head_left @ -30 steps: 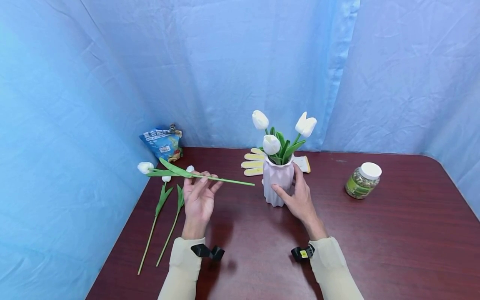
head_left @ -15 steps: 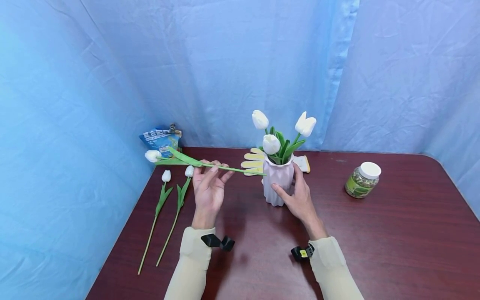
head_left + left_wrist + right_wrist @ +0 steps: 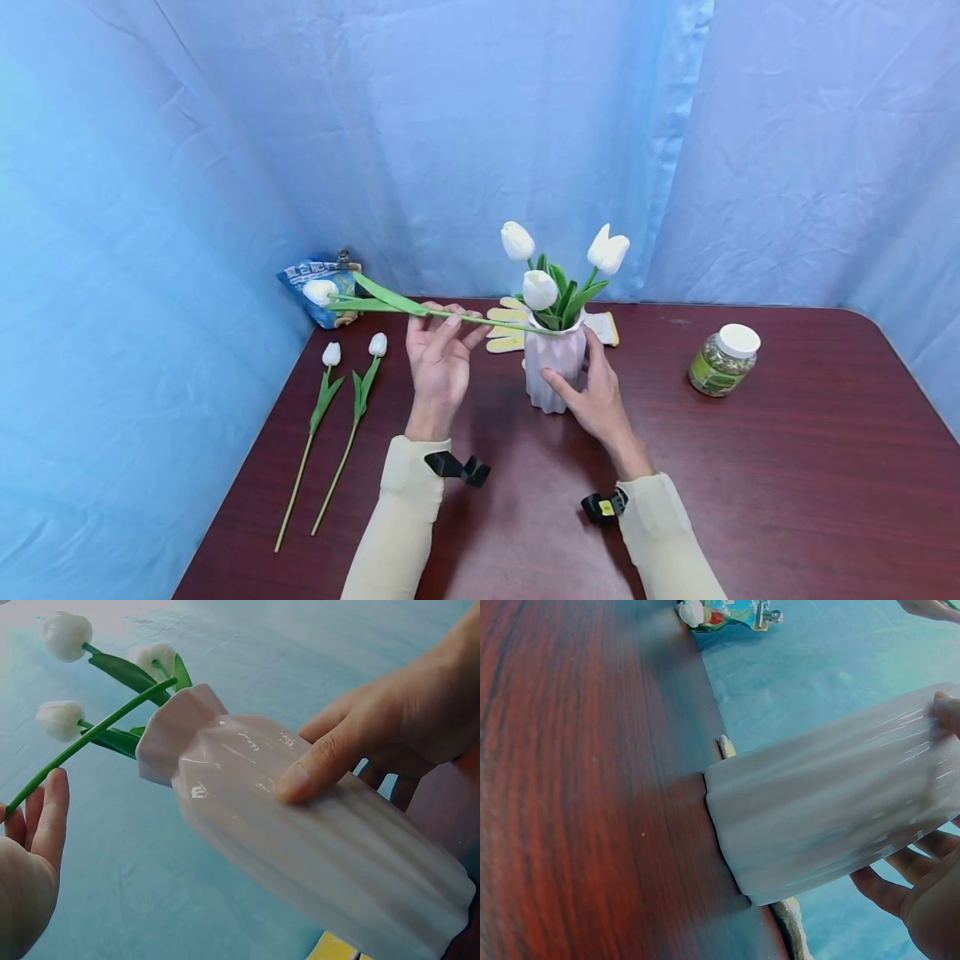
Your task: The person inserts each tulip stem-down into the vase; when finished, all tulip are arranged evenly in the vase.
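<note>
I see two cream sleeves (image 3: 667, 533) reaching in, a dark wrist camera (image 3: 465, 471) strapped by each cuff. To the left, two white tulips (image 3: 324, 400) lie loose on the reddish-brown surface (image 3: 750, 500), side by side, blooms pointing away from me.

The left grip (image 3: 441, 367) pinches one more stem between thumb and fingers: the held tulip (image 3: 397, 302) lies nearly level above the surface, bloom out to the left, bare stem running right past the fingertips. Its cut end is at the mouth of the vase (image 3: 553, 371); I can't tell whether it touches the rim. The right grip (image 3: 600, 392) is wrapped on the vase's right side, thumb across the front. The vase stands upright, pale pinkish and glossy, with folded, pleated walls and a wavy rim. Three white tulips (image 3: 540, 290) with green leaves stand in it.

The held tulip has a closed white bloom, two long green leaves and a thin, straight green stem.

Well to the right I have a clear jar (image 3: 723, 362) with a white lid and green label, holding small mixed bits. Behind the vase lies a yellow-and-white glove (image 3: 602, 327). At the far left corner sits a blue printed bag (image 3: 315, 271) with a clip (image 3: 343, 258) on top, partly covered by the held bloom. A blue curtain (image 3: 450, 150) hangs behind.
</note>
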The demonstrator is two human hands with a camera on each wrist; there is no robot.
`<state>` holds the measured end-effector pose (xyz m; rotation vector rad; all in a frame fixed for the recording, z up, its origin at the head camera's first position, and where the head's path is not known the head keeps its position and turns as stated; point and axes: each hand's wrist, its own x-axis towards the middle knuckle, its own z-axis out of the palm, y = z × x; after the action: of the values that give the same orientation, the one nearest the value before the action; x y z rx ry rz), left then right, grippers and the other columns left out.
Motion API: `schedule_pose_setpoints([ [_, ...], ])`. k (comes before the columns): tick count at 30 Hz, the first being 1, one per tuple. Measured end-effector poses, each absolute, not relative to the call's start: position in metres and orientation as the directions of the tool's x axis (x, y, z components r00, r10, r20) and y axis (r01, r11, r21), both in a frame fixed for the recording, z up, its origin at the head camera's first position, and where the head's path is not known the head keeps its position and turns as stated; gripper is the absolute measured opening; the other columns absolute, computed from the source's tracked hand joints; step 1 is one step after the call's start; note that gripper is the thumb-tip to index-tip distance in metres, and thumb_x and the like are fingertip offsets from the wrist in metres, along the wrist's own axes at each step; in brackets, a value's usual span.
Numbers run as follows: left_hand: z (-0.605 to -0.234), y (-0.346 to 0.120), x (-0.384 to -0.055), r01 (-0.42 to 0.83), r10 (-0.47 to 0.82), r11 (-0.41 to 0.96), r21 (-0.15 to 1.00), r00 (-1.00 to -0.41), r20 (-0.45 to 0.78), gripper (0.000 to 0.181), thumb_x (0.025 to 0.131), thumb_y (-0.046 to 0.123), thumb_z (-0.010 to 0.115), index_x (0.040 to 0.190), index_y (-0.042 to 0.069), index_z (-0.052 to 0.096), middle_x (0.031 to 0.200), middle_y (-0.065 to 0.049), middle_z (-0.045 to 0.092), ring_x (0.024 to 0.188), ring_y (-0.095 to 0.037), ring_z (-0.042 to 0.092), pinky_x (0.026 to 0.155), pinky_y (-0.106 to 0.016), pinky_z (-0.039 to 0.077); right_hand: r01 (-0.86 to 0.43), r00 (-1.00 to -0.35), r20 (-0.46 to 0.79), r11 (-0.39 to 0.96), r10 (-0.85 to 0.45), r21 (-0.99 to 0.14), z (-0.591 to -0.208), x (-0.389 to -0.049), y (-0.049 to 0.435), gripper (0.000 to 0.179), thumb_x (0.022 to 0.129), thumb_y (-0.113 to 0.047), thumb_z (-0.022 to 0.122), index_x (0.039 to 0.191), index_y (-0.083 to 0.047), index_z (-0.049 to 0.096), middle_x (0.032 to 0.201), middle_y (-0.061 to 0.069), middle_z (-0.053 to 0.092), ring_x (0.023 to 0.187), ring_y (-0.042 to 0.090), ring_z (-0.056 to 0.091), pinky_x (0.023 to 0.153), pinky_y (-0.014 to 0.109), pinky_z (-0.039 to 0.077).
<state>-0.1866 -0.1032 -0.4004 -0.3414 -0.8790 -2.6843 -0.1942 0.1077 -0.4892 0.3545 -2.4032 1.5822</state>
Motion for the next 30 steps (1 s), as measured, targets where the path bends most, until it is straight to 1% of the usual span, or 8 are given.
schedule_pose_setpoints([
  [6, -0.396, -0.095, -0.191, 0.388, -0.237, -0.719, 0.576, -0.917, 0.321, 0.027, 0.095, -0.015, 0.046, 0.106, 0.010, 0.048, 0.093, -0.007, 0.062, 0.084, -0.022, 0.070, 0.077, -0.042, 0.064, -0.320, -0.946, 0.316, 0.380, -0.074, -0.868, -0.489, -0.194, 0.107, 0.089, 0.087, -0.031, 0.077, 0.157, -0.014, 0.024, 0.148, 0.018, 0.048, 0.128, 0.035, 0.056, 0.101, 0.057, 0.052],
  [12, -0.394, -0.093, -0.195, 0.436, -0.259, -0.665, 0.606, -0.896, 0.360, 0.027, 0.095, -0.014, 0.046, 0.105, 0.011, 0.048, 0.092, -0.004, 0.063, 0.083, -0.020, 0.071, 0.076, -0.039, 0.065, -0.317, -0.947, 0.314, 0.383, -0.072, -0.868, -0.489, -0.194, 0.107, 0.090, 0.088, -0.032, 0.077, 0.157, -0.014, 0.023, 0.151, 0.018, 0.046, 0.131, 0.036, 0.055, 0.102, 0.058, 0.051],
  [20, -0.391, -0.088, -0.197, 0.526, -0.266, -0.545, 0.653, -0.847, 0.460, 0.027, 0.094, -0.015, 0.048, 0.103, 0.010, 0.050, 0.093, -0.004, 0.064, 0.085, -0.019, 0.073, 0.076, -0.038, 0.065, -0.312, -0.948, 0.311, 0.385, -0.067, -0.868, -0.489, -0.194, 0.107, 0.089, 0.087, -0.032, 0.077, 0.157, -0.015, 0.024, 0.147, 0.018, 0.049, 0.128, 0.035, 0.056, 0.101, 0.056, 0.052],
  [25, -0.389, -0.082, -0.197, 0.578, -0.236, -0.430, 0.694, -0.813, 0.532, 0.026, 0.094, -0.014, 0.051, 0.104, 0.010, 0.050, 0.094, -0.003, 0.064, 0.088, -0.018, 0.073, 0.079, -0.037, 0.064, -0.293, -0.955, 0.289, 0.381, -0.068, -0.877, -0.488, -0.194, 0.108, 0.089, 0.088, -0.034, 0.077, 0.157, -0.016, 0.024, 0.149, 0.017, 0.048, 0.129, 0.034, 0.056, 0.103, 0.056, 0.051],
  [27, -0.388, -0.080, -0.197, 0.591, -0.215, -0.382, 0.710, -0.804, 0.554, 0.021, 0.093, -0.013, 0.052, 0.104, 0.005, 0.050, 0.094, -0.002, 0.064, 0.089, -0.017, 0.072, 0.080, -0.035, 0.064, -0.288, -0.956, 0.284, 0.379, -0.067, -0.879, -0.488, -0.193, 0.108, 0.089, 0.088, -0.034, 0.077, 0.157, -0.016, 0.024, 0.149, 0.017, 0.048, 0.130, 0.034, 0.055, 0.103, 0.056, 0.051],
  [29, -0.387, -0.077, -0.197, 0.607, -0.197, -0.316, 0.730, -0.794, 0.575, 0.016, 0.093, -0.013, 0.054, 0.104, -0.004, 0.049, 0.095, -0.005, 0.064, 0.090, -0.015, 0.071, 0.082, -0.032, 0.063, -0.287, -0.957, 0.284, 0.380, -0.066, -0.879, -0.488, -0.193, 0.108, 0.089, 0.088, -0.034, 0.077, 0.157, -0.016, 0.024, 0.149, 0.017, 0.048, 0.130, 0.034, 0.055, 0.103, 0.056, 0.051],
  [30, -0.387, -0.076, -0.197, 0.616, -0.187, -0.268, 0.740, -0.787, 0.588, 0.015, 0.092, -0.013, 0.055, 0.104, -0.008, 0.048, 0.095, -0.009, 0.064, 0.091, -0.014, 0.070, 0.083, -0.030, 0.062, -0.287, -0.957, 0.284, 0.381, -0.066, -0.879, -0.488, -0.193, 0.108, 0.089, 0.088, -0.034, 0.077, 0.157, -0.016, 0.024, 0.148, 0.017, 0.048, 0.129, 0.034, 0.056, 0.103, 0.056, 0.051],
])
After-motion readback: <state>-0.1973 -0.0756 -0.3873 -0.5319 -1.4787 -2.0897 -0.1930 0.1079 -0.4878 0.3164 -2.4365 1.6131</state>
